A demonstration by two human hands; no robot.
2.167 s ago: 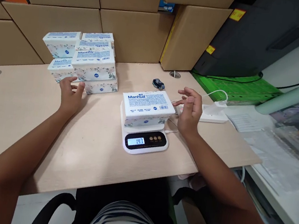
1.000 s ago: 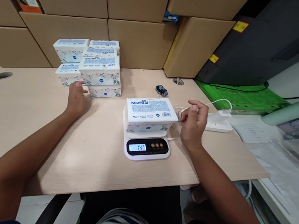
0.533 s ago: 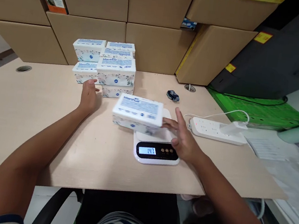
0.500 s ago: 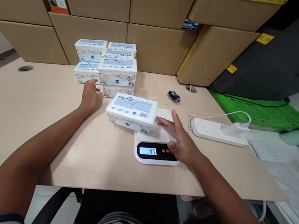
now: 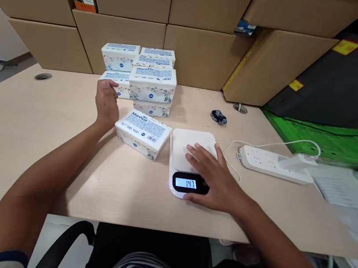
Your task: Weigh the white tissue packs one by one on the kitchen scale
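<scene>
My left hand (image 5: 106, 104) rests by the stack, its fingers loosely curled with nothing in them, just beside a Manhua tissue pack (image 5: 144, 132) that lies askew on the desk. Over the white digital scale (image 5: 193, 149) my right hand (image 5: 214, 179) is spread open, palm down, hiding the scale's right side. The lit display reads 1.47. Behind the loose pack stands a stack of several more tissue packs (image 5: 152, 85), white with blue print and a floral pattern.
Cardboard boxes (image 5: 196, 59) form a wall behind the desk. A small dark bundle (image 5: 218, 117) lies behind the scale. To the right are a white power strip (image 5: 261, 161) with a plugged-in charger and cable, a green surface (image 5: 315, 135) and a dark case (image 5: 339, 85).
The tissue pack that was tilted over the scale's left edge now lies on the desk to its left. My right hand has moved in over the scale. The view has shifted slightly.
</scene>
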